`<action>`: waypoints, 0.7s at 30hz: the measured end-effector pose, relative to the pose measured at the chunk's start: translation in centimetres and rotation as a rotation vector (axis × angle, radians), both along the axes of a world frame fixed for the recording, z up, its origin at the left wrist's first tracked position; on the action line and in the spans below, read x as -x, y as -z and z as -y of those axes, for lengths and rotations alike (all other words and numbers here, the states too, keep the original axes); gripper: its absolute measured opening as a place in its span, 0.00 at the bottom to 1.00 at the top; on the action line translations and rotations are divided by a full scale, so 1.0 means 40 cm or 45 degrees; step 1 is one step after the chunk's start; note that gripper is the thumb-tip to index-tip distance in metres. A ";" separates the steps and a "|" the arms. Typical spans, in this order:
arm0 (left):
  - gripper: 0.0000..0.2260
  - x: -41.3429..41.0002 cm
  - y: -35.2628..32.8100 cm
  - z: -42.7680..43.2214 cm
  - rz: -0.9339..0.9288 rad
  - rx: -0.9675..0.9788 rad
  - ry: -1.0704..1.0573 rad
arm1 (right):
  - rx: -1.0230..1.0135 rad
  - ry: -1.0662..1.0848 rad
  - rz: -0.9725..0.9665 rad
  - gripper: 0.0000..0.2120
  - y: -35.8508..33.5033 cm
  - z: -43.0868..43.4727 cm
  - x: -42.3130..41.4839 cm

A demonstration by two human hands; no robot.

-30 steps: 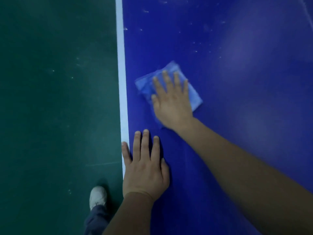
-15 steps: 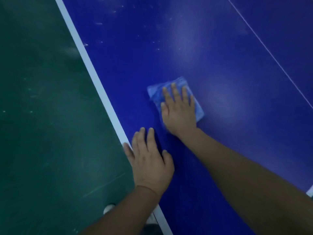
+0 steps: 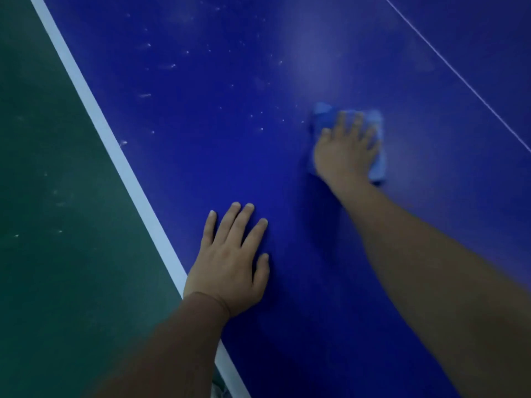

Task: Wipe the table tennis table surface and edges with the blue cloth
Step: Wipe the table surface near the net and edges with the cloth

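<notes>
Right hand [image 3: 346,149] flat on cloth [image 3: 324,117], left hand [image 3: 230,262] flat on table [image 3: 287,67]; white specks [image 3: 169,66] far-left, green floor [image 3: 57,225] left.

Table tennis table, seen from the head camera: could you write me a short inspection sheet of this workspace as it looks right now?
Surface: blue table, scattered white specks on its upper left part; white edge line; thin white line at upper right.
Job's things: blue cloth, blurred, flat on the table under the right hand.
Clutter: nothing seen.
Grippers: right hand presses the cloth with straight fingers; left hand rests flat on the table beside the edge line.
Cables: nothing seen.
Surroundings: dark green floor with pale scuffs, left of the table.
</notes>
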State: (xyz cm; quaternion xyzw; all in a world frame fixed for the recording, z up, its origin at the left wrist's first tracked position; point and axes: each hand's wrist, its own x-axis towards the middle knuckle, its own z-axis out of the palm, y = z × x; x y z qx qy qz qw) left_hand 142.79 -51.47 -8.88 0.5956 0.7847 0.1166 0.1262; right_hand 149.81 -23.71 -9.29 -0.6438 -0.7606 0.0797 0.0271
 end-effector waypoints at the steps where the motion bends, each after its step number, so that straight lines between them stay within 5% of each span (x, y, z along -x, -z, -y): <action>1: 0.26 0.001 -0.003 -0.004 -0.010 0.000 0.001 | -0.042 -0.262 0.017 0.28 0.008 0.038 0.054; 4: 0.26 -0.001 -0.008 -0.008 -0.037 0.030 0.011 | -0.038 -1.043 0.068 0.29 0.012 0.145 0.077; 6: 0.26 -0.002 -0.005 -0.005 -0.046 0.017 0.014 | -0.064 -1.084 0.195 0.28 0.008 0.070 -0.018; 8: 0.26 0.000 -0.002 -0.003 -0.058 0.012 0.031 | -0.128 -0.672 0.326 0.28 0.003 -0.076 -0.146; 11: 0.26 -0.001 0.000 -0.007 -0.075 0.007 0.035 | -0.060 0.141 0.078 0.27 -0.024 -0.229 -0.237; 13: 0.26 -0.002 -0.001 -0.009 -0.080 0.026 0.036 | -0.023 0.234 0.019 0.28 -0.028 -0.218 -0.165; 18: 0.26 -0.002 0.004 -0.006 -0.088 0.024 0.024 | -0.044 -0.694 0.109 0.28 -0.003 0.014 0.061; 21: 0.27 -0.005 -0.009 -0.010 -0.065 0.034 0.008 | -0.055 -0.758 0.168 0.27 -0.007 -0.001 -0.029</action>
